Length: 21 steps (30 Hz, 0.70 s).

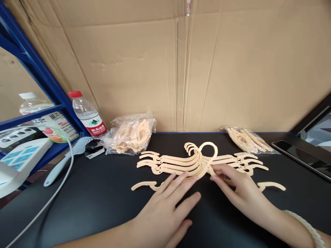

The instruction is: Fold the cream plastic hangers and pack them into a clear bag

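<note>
A cream folding clothes hanger [203, 172] lies nearest me on the black table, its hook pointing away and its arms stretched left and right. My left hand [169, 206] rests with fingers spread and flat over its left arm, hiding part of that arm. With thumb and fingers closed, my right hand [239, 187] pinches it at the right, just below the hook. Behind it, several matching hangers [181, 167] lie in a row, their hooks overlapping at the middle.
Clear bags of hanger parts lie back left [133, 136] and back right [248, 139]. A red-capped water bottle [89, 115], a pale hairbrush [60, 168] and a white cable [58, 198] occupy the left. At right lies a dark phone [301, 156]. Cardboard [129, 69] walls the back.
</note>
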Each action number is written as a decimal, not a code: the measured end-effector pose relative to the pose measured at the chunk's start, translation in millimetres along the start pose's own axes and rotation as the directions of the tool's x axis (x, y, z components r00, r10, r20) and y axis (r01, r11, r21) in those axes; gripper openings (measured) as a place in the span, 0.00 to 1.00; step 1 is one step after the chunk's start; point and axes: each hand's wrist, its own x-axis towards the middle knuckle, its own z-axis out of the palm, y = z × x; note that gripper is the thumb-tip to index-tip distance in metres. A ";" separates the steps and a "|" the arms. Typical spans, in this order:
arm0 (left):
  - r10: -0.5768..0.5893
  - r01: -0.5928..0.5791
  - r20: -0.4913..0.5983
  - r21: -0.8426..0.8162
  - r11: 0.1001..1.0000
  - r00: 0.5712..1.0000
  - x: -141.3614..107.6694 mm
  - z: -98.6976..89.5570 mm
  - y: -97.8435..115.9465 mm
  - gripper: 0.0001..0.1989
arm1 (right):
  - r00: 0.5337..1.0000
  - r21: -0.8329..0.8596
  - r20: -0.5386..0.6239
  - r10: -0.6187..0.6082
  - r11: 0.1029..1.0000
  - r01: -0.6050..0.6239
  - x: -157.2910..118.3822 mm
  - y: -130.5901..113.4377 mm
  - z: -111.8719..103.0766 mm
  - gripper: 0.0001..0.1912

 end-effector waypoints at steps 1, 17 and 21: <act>-0.028 0.028 0.027 0.004 1.000 0.999 -0.6 2.7 -1.3 0.31 | 1.000 -0.034 0.006 -0.017 0.999 0.017 0.9 0.4 1.0 0.07; -0.148 0.148 0.113 0.010 0.989 0.982 -3.5 10.3 -8.4 0.38 | 0.989 -0.327 0.049 -0.138 0.934 0.146 7.5 0.4 -5.8 0.14; -0.141 0.148 0.192 -0.021 0.989 0.971 -2.3 5.3 -10.6 0.37 | 0.988 -0.534 0.066 -0.140 0.831 0.154 2.8 13.0 -0.6 0.26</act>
